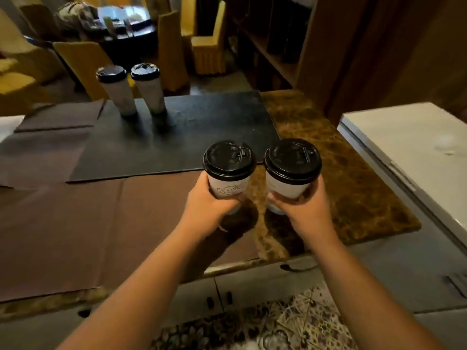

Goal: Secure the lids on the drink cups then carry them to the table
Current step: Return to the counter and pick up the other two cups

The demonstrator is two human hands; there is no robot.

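While both arms reach out over the desk [353,173], left hand [209,205] grip is wrapped round one lidded cup [228,170] and right hand [303,205] grip round another cup [292,168] — both lifted, side by side, lids on. Two more lidded cups [134,89] stand far back on a black mat [202,127].

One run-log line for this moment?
left hand: grips lidded white paper cup | right hand: grips second lidded cup | two lidded cups stand on black mat
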